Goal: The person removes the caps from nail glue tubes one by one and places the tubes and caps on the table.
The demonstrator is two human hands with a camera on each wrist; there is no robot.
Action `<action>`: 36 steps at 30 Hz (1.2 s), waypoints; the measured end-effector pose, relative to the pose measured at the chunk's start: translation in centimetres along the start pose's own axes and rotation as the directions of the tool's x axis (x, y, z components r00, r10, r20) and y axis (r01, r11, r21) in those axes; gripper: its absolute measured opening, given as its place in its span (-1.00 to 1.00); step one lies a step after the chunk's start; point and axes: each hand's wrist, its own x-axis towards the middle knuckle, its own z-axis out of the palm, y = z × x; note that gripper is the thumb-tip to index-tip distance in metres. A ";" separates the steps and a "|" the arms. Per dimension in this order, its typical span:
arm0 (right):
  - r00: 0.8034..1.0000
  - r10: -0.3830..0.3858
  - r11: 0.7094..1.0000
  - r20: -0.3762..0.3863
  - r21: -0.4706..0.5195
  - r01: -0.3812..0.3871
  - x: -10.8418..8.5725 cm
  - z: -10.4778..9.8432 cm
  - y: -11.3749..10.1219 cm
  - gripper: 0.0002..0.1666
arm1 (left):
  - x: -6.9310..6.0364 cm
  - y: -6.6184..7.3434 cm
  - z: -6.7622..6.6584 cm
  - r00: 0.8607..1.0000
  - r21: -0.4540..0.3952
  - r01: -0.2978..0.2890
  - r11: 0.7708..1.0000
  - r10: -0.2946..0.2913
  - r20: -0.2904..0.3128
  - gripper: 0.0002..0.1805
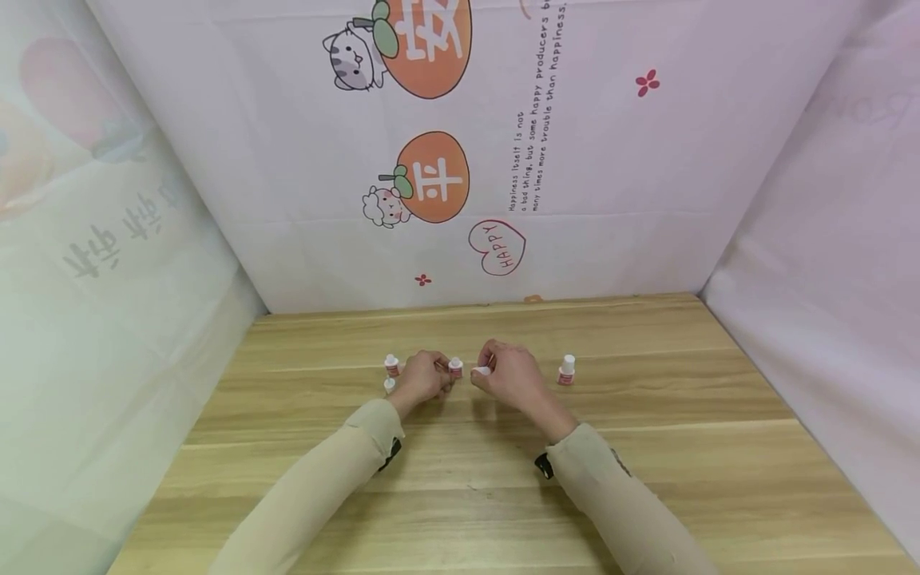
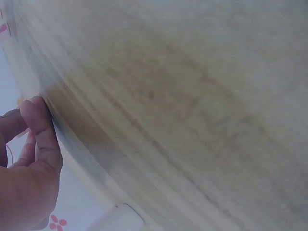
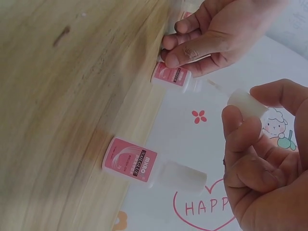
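A light wood-grain bench (image 1: 467, 495) carries the work. Above its middle, a bare right hand (image 1: 513, 371) and a bare left hand (image 1: 422, 375) face each other, both with a narrow grip. Four small bottles stand there. The left grip holds a pink-labelled white plastic bottle (image 1: 456, 370) upright on the bench, its neck uncovered; its matching capped bottle (image 3: 130, 161) stands apart, beyond the right hand. Two more, a rear white-and-pink bottle (image 1: 391, 367) and a front white-topped bottle (image 1: 390, 385), sit beside the left hand, too small to read closely. The right grip pinches a short white plastic cap (image 3: 248, 103) with a thin pale applicator (image 3: 215, 85), its tip just outside the neck.

The step seems to be opening or reclosing the held bottle; which, I cannot tell. Closing would call for lining applicator with neck; opening, for drawing the cap clear.
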 end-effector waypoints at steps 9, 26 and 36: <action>1.000 0.000 1.000 0.008 -0.005 0.000 0.0 0.2 -0.1 -0.82 | 0.5 0.3 0.0 1.000 0.000 0.008 1.000 -0.008 -0.017 -0.83; 1.000 -0.019 1.000 -0.015 -0.010 0.019 -0.1 0.3 -0.1 -0.82 | 1.1 0.1 0.0 0.999 -0.007 0.029 1.000 -0.029 -0.017 -0.81; 1.000 0.008 1.000 0.000 0.002 -0.008 -0.2 0.5 -0.4 -0.83 | -0.1 -0.2 -0.3 0.999 -0.015 0.038 0.999 -0.038 0.002 -0.74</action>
